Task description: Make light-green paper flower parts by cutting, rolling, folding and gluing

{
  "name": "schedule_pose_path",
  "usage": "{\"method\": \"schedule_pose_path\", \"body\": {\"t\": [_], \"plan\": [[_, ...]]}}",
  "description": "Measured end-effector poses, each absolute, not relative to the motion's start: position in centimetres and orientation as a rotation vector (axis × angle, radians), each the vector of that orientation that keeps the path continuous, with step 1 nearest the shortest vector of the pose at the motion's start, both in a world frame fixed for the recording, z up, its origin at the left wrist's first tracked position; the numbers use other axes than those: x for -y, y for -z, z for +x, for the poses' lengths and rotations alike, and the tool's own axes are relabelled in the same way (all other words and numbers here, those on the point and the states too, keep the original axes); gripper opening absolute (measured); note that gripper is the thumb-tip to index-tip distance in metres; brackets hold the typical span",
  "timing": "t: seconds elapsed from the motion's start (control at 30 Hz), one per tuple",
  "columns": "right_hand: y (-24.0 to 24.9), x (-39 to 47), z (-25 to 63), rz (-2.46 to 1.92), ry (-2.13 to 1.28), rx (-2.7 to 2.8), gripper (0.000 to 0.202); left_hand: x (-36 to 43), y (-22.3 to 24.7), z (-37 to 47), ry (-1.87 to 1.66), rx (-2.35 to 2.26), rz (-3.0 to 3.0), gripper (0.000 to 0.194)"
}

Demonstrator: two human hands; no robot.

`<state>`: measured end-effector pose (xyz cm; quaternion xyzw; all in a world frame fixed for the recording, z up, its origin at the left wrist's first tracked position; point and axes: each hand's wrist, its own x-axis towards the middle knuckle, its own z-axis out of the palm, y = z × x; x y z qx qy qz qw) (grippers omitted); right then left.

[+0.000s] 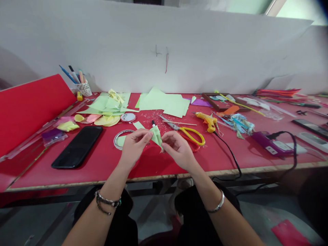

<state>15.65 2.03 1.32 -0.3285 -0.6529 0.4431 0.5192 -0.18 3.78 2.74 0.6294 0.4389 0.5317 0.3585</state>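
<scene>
Between my two hands, above the front part of the red table, is a small folded piece of light green paper (156,135). My left hand (136,143) pinches its left side between thumb and fingers. On its right side, my right hand (177,147) has thumb and fingertips closed at the lower edge. Just behind the paper lie scissors (191,134) with yellow and red handles, blades pointing back left. A round ring-shaped lid (116,139) sits left of my left hand, with a strip of green paper (138,125) near it. A dark-capped pen (153,123) shows partly behind the paper.
A yellow glue gun (208,121) with a black cord rests right of the scissors. Green paper sheets (160,102) lie at the back. A black phone (77,147) is at left, a purple power strip (272,145) at right. The table's front edge (159,177) runs below my hands.
</scene>
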Motion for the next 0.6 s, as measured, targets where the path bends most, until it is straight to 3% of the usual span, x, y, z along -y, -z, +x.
{"method": "schedule_pose_path", "body": {"t": [0.27,0.6], "plan": [[-1.35,-1.83,15.26,-0.752,-1.23,1.448,0.021,-3.79,-2.39,-0.07,-1.395,-1.071,1.441,0.022],[-1.14,-1.91,15.67,-0.881,-1.029,1.483,0.013,-3.78,-2.87,-0.34,-1.392,-1.126,1.579,0.017]]}}
